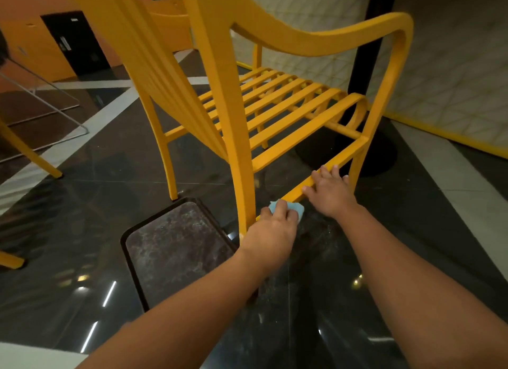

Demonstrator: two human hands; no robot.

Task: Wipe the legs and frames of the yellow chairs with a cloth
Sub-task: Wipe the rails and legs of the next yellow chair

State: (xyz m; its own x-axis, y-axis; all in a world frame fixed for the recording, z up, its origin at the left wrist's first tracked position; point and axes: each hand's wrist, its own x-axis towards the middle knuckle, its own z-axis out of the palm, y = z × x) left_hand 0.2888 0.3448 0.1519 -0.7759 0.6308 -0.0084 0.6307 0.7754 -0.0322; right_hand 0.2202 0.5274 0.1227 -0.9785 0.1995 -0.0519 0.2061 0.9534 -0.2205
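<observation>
Cloth point(288, 208) in left hand point(270, 231) touches lower rail point(349, 155) beside right hand point(330, 192).

Dim indoor light, floor point(82, 286) glare streaks, wide-angle distortion

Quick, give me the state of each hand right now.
Left hand: holds the blue cloth against the chair's lower rail.
Right hand: grips the same rail.

left hand point(270, 232) grips the cloth point(275, 205), right hand point(330, 194) curls its fingers point(325, 173) over the rail point(348, 154).
</observation>
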